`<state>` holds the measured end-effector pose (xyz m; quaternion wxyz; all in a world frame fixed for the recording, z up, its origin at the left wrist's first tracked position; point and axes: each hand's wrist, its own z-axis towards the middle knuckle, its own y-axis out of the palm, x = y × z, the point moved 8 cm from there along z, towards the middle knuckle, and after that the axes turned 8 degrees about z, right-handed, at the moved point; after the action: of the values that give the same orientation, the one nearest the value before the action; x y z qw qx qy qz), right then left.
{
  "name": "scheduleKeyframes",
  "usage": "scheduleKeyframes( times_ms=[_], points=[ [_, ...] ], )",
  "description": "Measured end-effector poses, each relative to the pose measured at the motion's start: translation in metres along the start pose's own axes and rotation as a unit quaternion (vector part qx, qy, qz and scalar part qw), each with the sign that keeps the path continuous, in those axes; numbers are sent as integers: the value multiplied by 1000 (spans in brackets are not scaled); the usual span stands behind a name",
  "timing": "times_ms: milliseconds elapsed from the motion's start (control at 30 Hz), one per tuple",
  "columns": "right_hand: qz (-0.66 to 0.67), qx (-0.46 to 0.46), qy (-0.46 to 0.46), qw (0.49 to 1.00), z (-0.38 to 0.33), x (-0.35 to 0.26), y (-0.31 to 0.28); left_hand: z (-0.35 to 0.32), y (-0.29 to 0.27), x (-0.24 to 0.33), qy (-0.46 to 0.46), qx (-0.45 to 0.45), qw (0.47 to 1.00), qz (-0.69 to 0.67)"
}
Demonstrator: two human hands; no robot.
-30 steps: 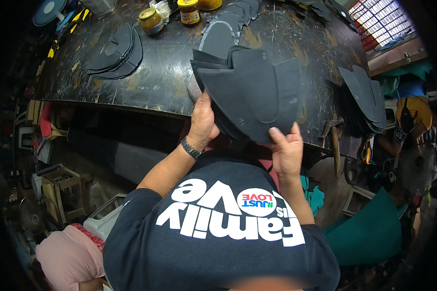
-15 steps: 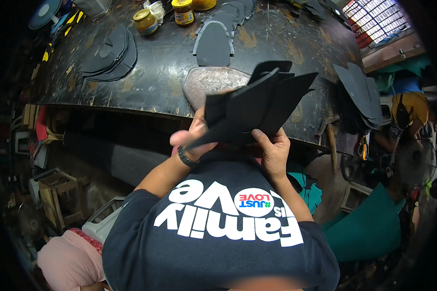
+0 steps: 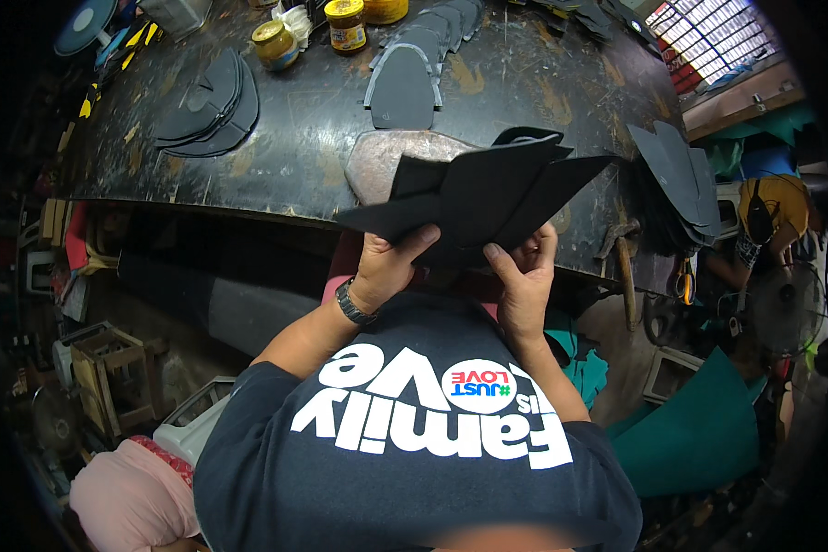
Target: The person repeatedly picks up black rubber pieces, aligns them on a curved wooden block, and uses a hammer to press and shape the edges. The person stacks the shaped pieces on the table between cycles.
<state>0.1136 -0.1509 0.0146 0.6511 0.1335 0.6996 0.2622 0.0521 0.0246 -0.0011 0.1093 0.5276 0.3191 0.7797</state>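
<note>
Above the table's near edge, both hands hold a bundle of black shoe-upper pieces (image 3: 492,189), stiff, flat and fanned out with pointed ends. My left hand (image 3: 391,269) grips the lower left side, its thumb on top and its other fingers partly hidden underneath. At the lower right, my right hand (image 3: 524,276) pinches the bundle between thumb and fingers. Just behind the pieces lies a smooth stone slab (image 3: 377,164), partly covered by them. A row of overlapping black pieces with grey edges (image 3: 403,97) runs back from the slab.
To the left sits a stack of curved black pieces (image 3: 213,110). Jars (image 3: 345,26) stand at the back. On the right are a hammer (image 3: 625,267) at the table's edge (image 3: 580,267), more stacked black pieces (image 3: 676,179) and orange-handled scissors (image 3: 684,281). Another person (image 3: 777,216) bends at far right.
My left hand has moved right and its thumb now presses on the bundle. The left flap has swung up and outward to the left. My right hand keeps its grip.
</note>
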Motion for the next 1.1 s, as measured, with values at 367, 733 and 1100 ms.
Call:
scheduleKeyframes(
  times_ms=[367,733,1100],
  points=[
    [130,-85,91,984,11,-1,-7,15,4,27,31,-101,987,124],
    [-120,-169,-38,977,35,-24,4,38,0,47,82,-52,987,128],
    [-205,-155,9,966,44,-6,-7,34,-31,-9,-25,-14,979,201]
  ],
)
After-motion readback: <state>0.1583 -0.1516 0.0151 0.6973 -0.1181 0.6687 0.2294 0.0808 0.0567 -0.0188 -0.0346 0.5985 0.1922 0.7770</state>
